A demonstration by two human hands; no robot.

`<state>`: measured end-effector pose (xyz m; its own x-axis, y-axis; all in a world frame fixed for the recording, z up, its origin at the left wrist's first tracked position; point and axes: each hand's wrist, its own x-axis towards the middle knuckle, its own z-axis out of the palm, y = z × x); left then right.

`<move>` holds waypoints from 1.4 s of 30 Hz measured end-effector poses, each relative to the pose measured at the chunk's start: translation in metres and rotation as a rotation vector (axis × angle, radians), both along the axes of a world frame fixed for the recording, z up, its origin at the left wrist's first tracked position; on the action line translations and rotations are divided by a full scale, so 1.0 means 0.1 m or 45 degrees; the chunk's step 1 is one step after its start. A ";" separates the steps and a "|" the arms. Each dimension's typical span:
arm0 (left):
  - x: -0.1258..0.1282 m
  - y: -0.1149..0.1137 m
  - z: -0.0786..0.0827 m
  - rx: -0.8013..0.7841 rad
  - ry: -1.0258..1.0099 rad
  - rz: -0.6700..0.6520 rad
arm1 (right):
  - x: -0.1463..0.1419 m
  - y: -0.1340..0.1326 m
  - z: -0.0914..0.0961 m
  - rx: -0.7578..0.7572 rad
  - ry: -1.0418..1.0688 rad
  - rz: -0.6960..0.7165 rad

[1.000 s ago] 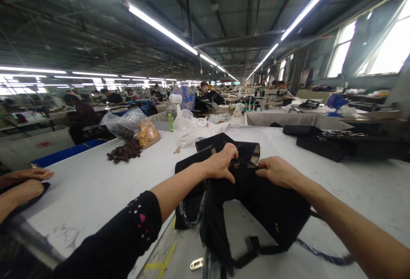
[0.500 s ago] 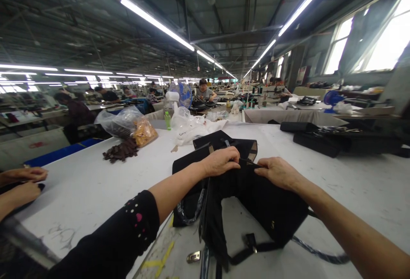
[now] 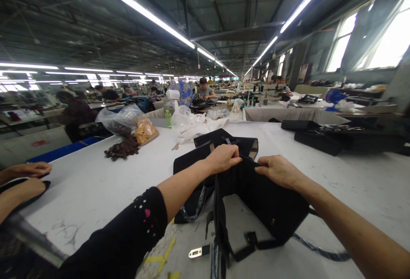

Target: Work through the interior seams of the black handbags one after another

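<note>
A black fabric bag point(image 3: 269, 210) lies on the white worktable point(image 3: 96, 180) in front of me, with its straps and a metal buckle point(image 3: 196, 252) trailing toward me. My left hand point(image 3: 224, 158) is closed on the bag's top edge. My right hand point(image 3: 278, 171) grips the same edge a little to the right. Beneath and behind the bag lie more black fabric pieces point(image 3: 221, 140).
A co-worker's two hands point(image 3: 28, 176) rest on dark cloth at the table's left edge. Brown pieces point(image 3: 122, 148), plastic bags point(image 3: 128, 121), a green bottle point(image 3: 168, 118) and a fan point(image 3: 185, 93) sit farther back. Black items point(image 3: 320, 138) lie at the right. Other workers sit at distant tables.
Both hands keep hold of the bag's top edge. The bag's lower part and straps have shifted a little to the right, and the buckle with them.
</note>
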<state>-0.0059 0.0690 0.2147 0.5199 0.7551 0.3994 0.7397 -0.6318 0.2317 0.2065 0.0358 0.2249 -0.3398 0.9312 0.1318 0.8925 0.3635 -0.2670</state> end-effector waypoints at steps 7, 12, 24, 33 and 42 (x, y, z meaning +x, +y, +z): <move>0.02 0.01 -0.01 0.018 -0.018 0.020 | -0.01 0.05 -0.02 -0.033 0.019 -0.025; 0.04 0.01 0.00 0.053 0.025 0.023 | 0.03 0.07 -0.02 -0.066 0.134 0.025; 0.06 0.05 -0.01 0.059 0.060 0.063 | 0.03 0.08 -0.03 -0.079 0.122 0.040; 0.06 0.03 0.00 0.062 0.047 0.063 | -0.24 0.29 0.10 -0.034 -0.021 0.141; -0.10 0.05 -0.04 -0.182 -0.227 -0.034 | -0.34 0.46 0.06 -0.023 0.027 0.144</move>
